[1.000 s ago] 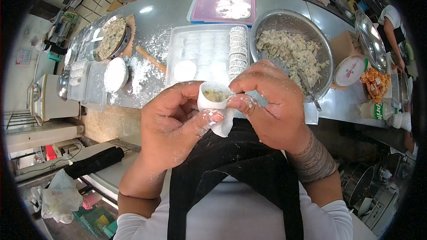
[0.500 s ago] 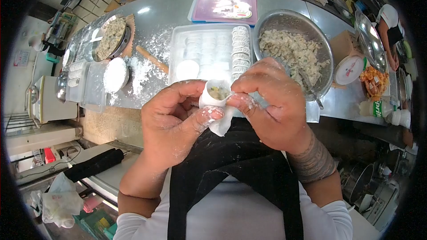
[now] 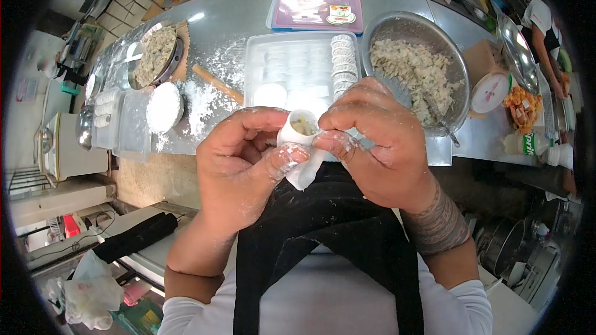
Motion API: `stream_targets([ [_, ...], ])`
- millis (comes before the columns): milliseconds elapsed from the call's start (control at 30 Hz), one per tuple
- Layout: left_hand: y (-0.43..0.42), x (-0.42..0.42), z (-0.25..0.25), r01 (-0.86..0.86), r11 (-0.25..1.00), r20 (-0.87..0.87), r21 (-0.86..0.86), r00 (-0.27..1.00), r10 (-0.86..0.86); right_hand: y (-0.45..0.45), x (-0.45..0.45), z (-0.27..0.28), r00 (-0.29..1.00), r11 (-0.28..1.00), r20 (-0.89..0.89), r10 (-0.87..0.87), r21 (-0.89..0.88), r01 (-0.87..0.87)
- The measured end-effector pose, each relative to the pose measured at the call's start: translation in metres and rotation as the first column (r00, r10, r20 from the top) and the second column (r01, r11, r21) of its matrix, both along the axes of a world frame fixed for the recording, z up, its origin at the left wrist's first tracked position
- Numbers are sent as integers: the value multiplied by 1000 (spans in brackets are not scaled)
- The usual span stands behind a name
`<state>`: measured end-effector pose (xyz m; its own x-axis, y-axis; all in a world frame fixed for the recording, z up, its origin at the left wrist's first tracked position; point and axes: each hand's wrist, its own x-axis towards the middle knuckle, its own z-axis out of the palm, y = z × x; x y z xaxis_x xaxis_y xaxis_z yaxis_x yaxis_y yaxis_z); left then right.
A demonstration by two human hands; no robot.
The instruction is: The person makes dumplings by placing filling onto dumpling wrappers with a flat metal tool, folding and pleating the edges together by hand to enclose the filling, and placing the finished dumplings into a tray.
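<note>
A white dough wrapper with pale filling, a dumpling [image 3: 292,136] still open at the top, is held up in front of the black apron. My left hand [image 3: 233,164] supports it between thumb and fingers on its left side. Thumb and index finger of my right hand [image 3: 388,146] pinch the right edge of the dough. A loose flap of wrapper hangs below. Behind the hands, a clear plastic tray [image 3: 251,56] carries a row of pleated dumplings [image 3: 343,62] along its right side. Flour dusts both hands.
Right of the tray stands a steel bowl [image 3: 465,74] of filling with a spoon. Leftward are a rolling pin [image 3: 217,84], a flour-covered round container [image 3: 164,108] and a pan of filling [image 3: 155,56]. A scale [image 3: 489,95] and a co-worker [image 3: 542,43] are at right.
The tray, bowl and table have shifted slightly right in view. The dumpling leans a little more, its flap swinging left. Both hands keep their grip on it.
</note>
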<state>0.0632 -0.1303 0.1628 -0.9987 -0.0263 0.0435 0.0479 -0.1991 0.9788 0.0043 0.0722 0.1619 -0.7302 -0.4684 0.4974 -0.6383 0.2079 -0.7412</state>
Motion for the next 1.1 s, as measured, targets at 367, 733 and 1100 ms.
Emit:
stream_targets([
  [367, -34, -5, 0, 105, 992, 31, -66, 994, -103, -26, 7, 1, 999, 998, 18, -41, 48, 40],
  [733, -53, -10, -2, 146, 985, 21, -93, 989, -145, -44, 15, 2, 991, 989, -77, -107, 97, 114],
  [1100, -69, -16, -11, 209, 977, -31, -41, 977, -210, -56, 17, 1, 992, 987, -1, -124, 100, 123],
])
